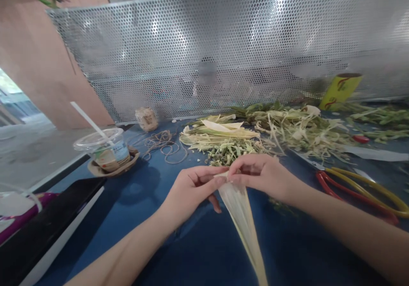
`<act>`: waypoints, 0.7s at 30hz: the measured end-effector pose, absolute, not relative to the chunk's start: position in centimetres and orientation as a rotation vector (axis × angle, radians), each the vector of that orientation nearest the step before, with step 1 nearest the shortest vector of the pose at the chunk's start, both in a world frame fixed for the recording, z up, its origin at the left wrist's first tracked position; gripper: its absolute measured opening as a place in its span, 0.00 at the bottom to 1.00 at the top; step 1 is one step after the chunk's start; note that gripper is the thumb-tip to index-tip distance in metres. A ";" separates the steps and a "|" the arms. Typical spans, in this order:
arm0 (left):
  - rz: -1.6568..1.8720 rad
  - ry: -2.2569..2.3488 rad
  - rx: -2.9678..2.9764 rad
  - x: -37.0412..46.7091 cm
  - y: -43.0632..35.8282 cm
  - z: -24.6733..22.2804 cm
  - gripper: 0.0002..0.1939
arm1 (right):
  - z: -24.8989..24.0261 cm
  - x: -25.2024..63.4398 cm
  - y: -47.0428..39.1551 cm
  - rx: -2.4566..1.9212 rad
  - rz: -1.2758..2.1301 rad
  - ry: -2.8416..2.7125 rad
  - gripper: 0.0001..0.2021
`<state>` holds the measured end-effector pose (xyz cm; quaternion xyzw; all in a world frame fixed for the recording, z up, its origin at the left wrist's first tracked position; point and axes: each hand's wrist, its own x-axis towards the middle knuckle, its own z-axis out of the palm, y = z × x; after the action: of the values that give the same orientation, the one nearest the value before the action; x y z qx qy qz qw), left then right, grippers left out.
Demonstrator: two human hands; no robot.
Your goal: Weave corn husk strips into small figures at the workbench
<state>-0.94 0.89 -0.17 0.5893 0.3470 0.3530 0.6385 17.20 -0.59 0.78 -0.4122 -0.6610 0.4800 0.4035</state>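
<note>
A pale corn husk (242, 218) hangs toward me, its wide end up between both hands and its narrow tip reaching the bottom of the view. My left hand (194, 188) pinches the wide end between thumb and fingers. Close against it, my right hand (255, 173) grips the same end from the other side, fingertips pressed together. Whatever lies right between the fingertips is hidden. Just beyond the hands sits a pile of dried green scraps (230, 149), with a stack of flat husks (220, 128) behind it.
Scissors with red and yellow handles (364, 192) lie at right, near shredded husks (303, 132) and a yellow tube (340, 92). At left are a plastic cup (111, 151) with a straw, loose twine (162, 143) and a black case (57, 218). A perforated metal panel (198, 56) stands behind.
</note>
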 end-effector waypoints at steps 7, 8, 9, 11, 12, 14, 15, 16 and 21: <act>0.856 0.873 1.464 -0.9 0.5 0.0 0.09 | 0.5 17.2 -0.6 -1.033 1.068 -1.666 0.18; 0.856 0.871 1.481 -0.9 0.5 0.0 0.09 | 0.6 17.2 -0.6 -1.043 1.074 -1.670 0.18; 0.856 0.870 1.500 -1.0 0.5 0.0 0.08 | 0.7 17.2 -0.6 -1.053 1.082 -1.675 0.15; 0.860 0.876 1.540 -1.2 0.4 0.0 0.07 | 0.7 17.0 -0.7 -1.063 1.097 -1.669 0.08; 0.864 0.880 1.557 -1.3 0.4 0.1 0.07 | 0.8 17.0 -0.8 -1.060 1.108 -1.658 0.06; 0.873 0.892 1.591 -1.4 0.5 0.2 0.07 | 0.7 16.7 -0.8 -1.048 1.136 -1.614 0.05; 0.874 0.902 1.612 -1.4 0.6 0.2 0.07 | 0.6 16.6 -0.9 -1.041 1.152 -1.587 0.05; 0.869 0.915 1.635 -1.5 0.7 0.4 0.08 | 0.5 16.5 -0.9 -1.037 1.168 -1.564 0.05; 0.831 0.990 1.746 -1.8 1.1 1.2 0.09 | 0.2 16.1 -1.1 -1.001 1.160 -1.511 0.07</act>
<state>-1.78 1.10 1.17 0.7111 0.4031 0.3385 0.4661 16.11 -1.10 0.16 -0.4094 -0.6180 0.4743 0.4748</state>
